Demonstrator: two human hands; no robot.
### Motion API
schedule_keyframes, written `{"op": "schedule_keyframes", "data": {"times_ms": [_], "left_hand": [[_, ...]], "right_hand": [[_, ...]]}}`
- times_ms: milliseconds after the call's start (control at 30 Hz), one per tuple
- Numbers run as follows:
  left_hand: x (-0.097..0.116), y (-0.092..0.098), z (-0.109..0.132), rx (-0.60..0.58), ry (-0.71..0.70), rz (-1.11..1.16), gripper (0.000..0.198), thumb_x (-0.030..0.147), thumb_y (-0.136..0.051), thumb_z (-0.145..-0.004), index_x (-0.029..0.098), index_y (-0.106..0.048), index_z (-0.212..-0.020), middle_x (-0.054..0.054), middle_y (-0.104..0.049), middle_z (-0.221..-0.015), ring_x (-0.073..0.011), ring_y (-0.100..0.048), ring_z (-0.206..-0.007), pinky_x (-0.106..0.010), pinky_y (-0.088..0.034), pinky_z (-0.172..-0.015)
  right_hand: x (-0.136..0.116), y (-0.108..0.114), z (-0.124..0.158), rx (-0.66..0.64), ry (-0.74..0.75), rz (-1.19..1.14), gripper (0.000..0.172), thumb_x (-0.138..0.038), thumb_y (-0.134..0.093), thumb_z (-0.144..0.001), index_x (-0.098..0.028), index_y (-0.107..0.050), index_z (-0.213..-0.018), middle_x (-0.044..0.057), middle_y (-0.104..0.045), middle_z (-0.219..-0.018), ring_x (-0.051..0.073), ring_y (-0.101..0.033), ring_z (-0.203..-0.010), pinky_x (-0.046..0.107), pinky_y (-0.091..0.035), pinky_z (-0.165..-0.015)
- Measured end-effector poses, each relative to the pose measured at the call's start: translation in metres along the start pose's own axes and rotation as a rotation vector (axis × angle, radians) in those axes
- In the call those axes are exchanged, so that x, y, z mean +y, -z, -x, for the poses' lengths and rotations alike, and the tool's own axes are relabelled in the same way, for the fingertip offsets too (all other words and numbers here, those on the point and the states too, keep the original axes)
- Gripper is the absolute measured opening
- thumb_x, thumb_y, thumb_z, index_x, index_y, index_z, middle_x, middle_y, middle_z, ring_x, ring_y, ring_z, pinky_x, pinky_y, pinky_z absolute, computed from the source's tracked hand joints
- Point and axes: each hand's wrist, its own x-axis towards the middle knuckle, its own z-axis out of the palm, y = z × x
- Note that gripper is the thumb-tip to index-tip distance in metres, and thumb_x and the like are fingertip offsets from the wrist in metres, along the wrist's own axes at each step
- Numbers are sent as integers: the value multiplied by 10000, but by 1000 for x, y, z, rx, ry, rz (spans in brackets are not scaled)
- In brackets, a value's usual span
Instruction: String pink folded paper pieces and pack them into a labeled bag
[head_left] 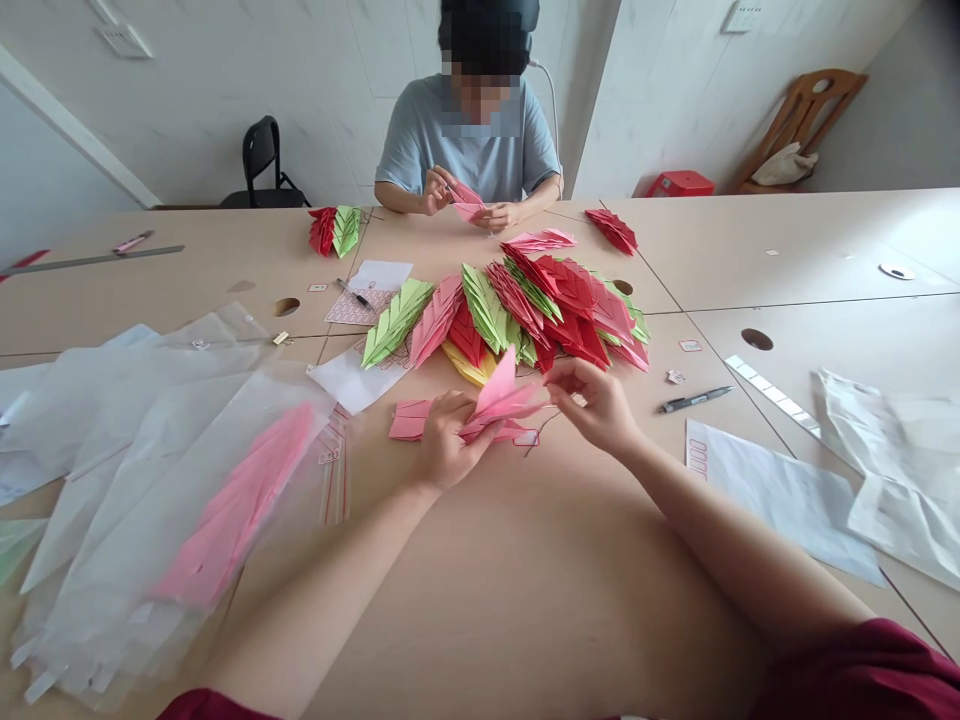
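Observation:
My left hand (450, 445) is closed around a pink folded paper piece (504, 395), its pointed leaves fanned upward and to the right. At the right tip of that paper is my right hand (596, 405), thumb and forefinger pinched together; what lies between them is too small to make out. A thin dark string (541, 436) hangs just below these fingers, beside a small red-edged label (526, 438). Flat on the table, left of my left hand, lies another pink folded paper (407, 420). Just beyond my hands is a pile of red, pink, green and yellow pleated paper pieces (570, 290).
Across the table (525, 580) a person (469, 150) holds pink folded paper in both hands. Clear plastic bags (150, 480), one with pink paper inside, cover the left side. A pen (696, 399), a white sheet (780, 490) and a white bag (892, 460) lie right.

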Motion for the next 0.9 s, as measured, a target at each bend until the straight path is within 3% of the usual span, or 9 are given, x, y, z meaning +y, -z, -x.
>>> {"op": "schedule_keyframes", "data": {"times_ms": [200, 267, 333, 433, 500, 733, 833, 900], "left_hand": [[-6, 3, 1, -58, 41, 16, 148, 346, -610, -867, 209, -650, -827, -26, -654, -795, -184, -555, -806, -321, -430, -765], [-5, 2, 2, -62, 54, 33, 157, 351, -627, -852, 206, -650, -796, -22, -644, -770, -184, -554, -806, -321, -428, -769], [-5, 2, 3, -68, 60, 37, 163, 342, -624, -853, 205, -646, -768, -19, -637, -750, -181, -554, -804, -318, -425, -773], [-4, 2, 2, -77, 82, 20, 194, 349, -623, -856, 203, -631, -729, -18, -625, -734, -175, -551, -787, -312, -418, -771], [-4, 2, 1, -81, 96, 10, 227, 371, -640, -843, 198, -613, -700, -20, -618, -734, -172, -550, -773, -307, -416, -766], [-3, 1, 1, -169, 153, -6, 299, 420, -627, -839, 191, -582, -652, -20, -608, -739, -170, -543, -770, -304, -407, -786], [-3, 2, 0, -181, 136, 6, 288, 422, -603, -860, 197, -605, -679, 2, -558, -643, -158, -502, -686, -302, -400, -765], [-2, 3, -1, -180, 98, 42, 294, 413, -597, -869, 196, -604, -670, 13, -540, -611, -148, -479, -647, -298, -395, -753]], "right_hand": [[-4, -10, 14, -369, -14, -154, 427, -139, -497, -847, -203, -453, -1267, 51, -653, -958, 130, -610, -697, 253, -475, -588], [-6, -8, 14, -477, -54, -171, 375, -184, -495, -882, -199, -457, -1255, 47, -661, -921, 124, -594, -644, 243, -446, -553], [-6, -4, 10, -525, -55, -85, 209, -234, -500, -904, -188, -565, -1097, 20, -647, -785, 110, -528, -575, 235, -395, -526], [-9, 7, 3, -467, -24, 85, 161, -289, -531, -904, -179, -626, -835, -23, -540, -600, 92, -410, -521, 232, -325, -510], [-12, 15, -2, -413, -17, 125, 177, -305, -548, -898, -177, -622, -800, -35, -497, -575, 86, -375, -517, 232, -304, -508], [-17, 30, -5, -309, -21, 104, 192, -330, -545, -902, -176, -613, -809, -26, -477, -627, 82, -328, -529, 241, -260, -497], [-13, 25, -4, -286, -54, 19, 155, -340, -576, -880, -186, -571, -869, -59, -365, -606, 84, -271, -528, 237, -235, -491], [-10, 19, -2, -298, -89, -20, 217, -337, -629, -839, -198, -543, -982, -82, -284, -607, 86, -247, -528, 229, -227, -491]]}}
